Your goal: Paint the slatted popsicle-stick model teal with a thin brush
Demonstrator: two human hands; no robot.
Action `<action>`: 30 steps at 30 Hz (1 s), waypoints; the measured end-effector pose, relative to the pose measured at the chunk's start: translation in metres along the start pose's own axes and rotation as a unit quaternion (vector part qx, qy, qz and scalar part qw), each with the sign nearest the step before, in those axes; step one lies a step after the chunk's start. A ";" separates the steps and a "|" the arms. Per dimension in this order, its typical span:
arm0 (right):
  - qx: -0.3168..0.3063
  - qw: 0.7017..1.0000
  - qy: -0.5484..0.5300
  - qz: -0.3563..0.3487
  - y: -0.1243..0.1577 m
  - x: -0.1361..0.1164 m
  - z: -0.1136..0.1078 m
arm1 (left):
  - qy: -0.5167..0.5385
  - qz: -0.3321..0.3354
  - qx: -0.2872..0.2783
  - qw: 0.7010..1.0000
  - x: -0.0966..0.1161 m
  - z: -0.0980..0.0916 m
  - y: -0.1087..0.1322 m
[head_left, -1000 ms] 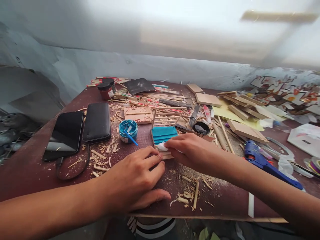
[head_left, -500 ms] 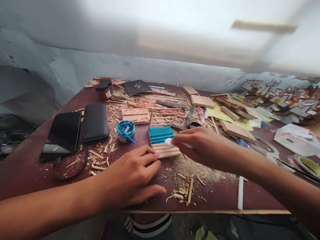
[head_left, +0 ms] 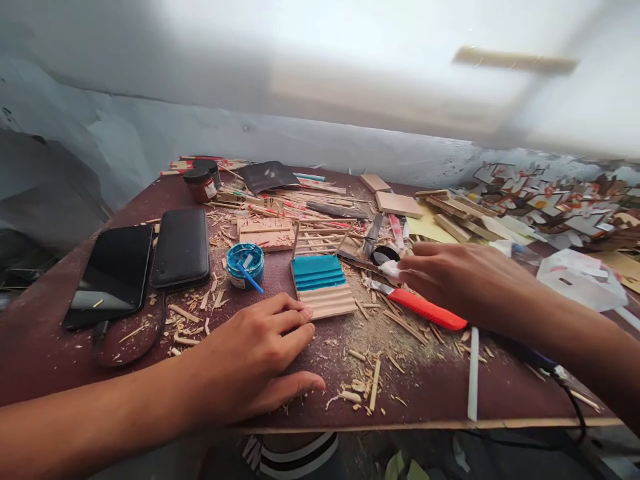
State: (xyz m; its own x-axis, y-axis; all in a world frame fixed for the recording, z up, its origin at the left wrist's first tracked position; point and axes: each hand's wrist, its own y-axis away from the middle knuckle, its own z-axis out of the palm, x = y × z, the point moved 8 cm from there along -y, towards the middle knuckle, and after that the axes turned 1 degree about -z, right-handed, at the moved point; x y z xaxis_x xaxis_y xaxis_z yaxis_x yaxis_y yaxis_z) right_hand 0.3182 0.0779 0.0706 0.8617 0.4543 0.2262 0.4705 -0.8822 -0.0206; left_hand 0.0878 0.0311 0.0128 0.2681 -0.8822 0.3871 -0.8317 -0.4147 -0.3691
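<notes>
A small ribbed wooden panel, its far half painted teal and its near half bare wood, lies mid-table. My left hand rests flat on the table, fingers stretched out, the fingertips touching the panel's near left corner. My right hand is off to the panel's right, fingers closed on a small white wad. Beside the panel's left stands an open pot of teal paint with a blue brush leaning in it. A red-handled knife lies just under my right hand.
The dark red table holds a phone and a black case at the left, a red jar at the back, wood blocks, several sticks and shavings, a white strip near the front edge.
My right hand has left the panel with the white wad and swung right, uncovering the bare wooden half and the red knife. My left hand has stayed put.
</notes>
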 end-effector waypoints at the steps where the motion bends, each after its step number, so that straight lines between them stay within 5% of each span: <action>1: -0.011 0.999 0.033 0.017 0.003 0.001 -0.002 | 0.001 0.000 0.000 1.000 0.000 0.000 0.000; 5: 0.061 0.995 0.075 -0.009 -0.004 -0.040 -0.018 | 0.018 -0.004 -0.002 1.000 -0.002 0.000 0.001; 10: 0.049 0.994 -0.032 -0.097 -0.032 -0.091 -0.001 | 0.032 -0.010 -0.005 0.999 -0.005 -0.001 0.001; 17: -0.048 0.992 -0.003 -0.114 -0.049 -0.098 0.023 | 0.061 -0.016 -0.009 0.998 -0.008 -0.002 0.000; 30: -0.070 0.968 0.080 -0.229 -0.058 -0.117 0.019 | 0.062 -0.020 -0.016 0.998 -0.008 -0.003 0.000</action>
State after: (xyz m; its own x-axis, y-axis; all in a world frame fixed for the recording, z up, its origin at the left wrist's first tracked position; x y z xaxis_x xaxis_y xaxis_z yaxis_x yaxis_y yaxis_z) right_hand 0.1942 0.0781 0.0265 0.5235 0.7857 0.3296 0.7557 -0.6068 0.2462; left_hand 0.0845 0.0390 0.0120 0.2410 -0.8304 0.5024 -0.8376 -0.4394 -0.3246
